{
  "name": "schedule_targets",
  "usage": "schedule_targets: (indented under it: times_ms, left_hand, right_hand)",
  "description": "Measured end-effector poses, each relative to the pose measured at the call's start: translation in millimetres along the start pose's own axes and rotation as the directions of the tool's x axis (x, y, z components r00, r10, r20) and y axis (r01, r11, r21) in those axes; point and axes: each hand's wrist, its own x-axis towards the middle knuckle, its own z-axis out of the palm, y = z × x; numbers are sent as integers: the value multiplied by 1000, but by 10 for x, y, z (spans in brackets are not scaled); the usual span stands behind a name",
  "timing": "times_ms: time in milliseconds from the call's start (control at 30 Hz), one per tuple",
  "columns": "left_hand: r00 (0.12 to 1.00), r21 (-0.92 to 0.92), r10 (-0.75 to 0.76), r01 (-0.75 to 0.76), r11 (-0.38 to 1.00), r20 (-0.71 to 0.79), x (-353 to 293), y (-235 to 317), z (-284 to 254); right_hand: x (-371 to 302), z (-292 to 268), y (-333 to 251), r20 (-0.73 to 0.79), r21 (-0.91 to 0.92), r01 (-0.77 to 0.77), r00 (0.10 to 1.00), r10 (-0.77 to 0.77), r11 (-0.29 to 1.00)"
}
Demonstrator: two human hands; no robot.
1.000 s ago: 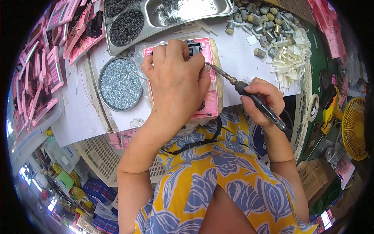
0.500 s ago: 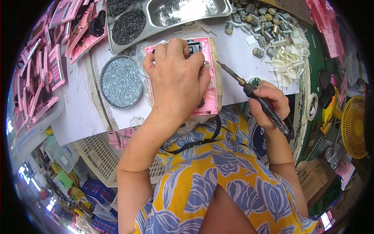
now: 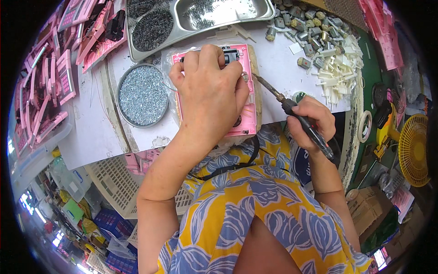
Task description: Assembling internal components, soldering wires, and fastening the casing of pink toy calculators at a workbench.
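Mid-frame you're likely soldering the pink casing (image 3: 249,121): left hand (image 3: 211,89) curled, grip unclear; right hand (image 3: 314,119) clasping the soldering iron (image 3: 288,106), needing steady aim next.

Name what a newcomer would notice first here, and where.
Likely the centre: the left hand spread over a pink casing, while the right hand grips a black-handled soldering iron, its tip near the casing's right edge. Next, the heap of pink plastic parts filling the upper left. Then perhaps the yellow fan at the far right.
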Motion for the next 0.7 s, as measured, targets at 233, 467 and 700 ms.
schedule_targets:
  times_ms: [233, 467, 700]
  left_hand:
    - [1000, -1, 7, -7, 1000, -4, 6, -2, 0]
    - [975, 26, 42, -49, 998, 218, -91, -517, -549]
    - [951, -239, 241, -193, 952, 191, -88, -786, -687]
  right_hand:
    - [10, -28, -26, -12, -15, -1, 1000, 1, 1000]
    - [-40, -176, -17, -54, 17, -70, 996, 71, 997]
    - [107, -115, -28, -109, 58, -96, 989, 101, 994]
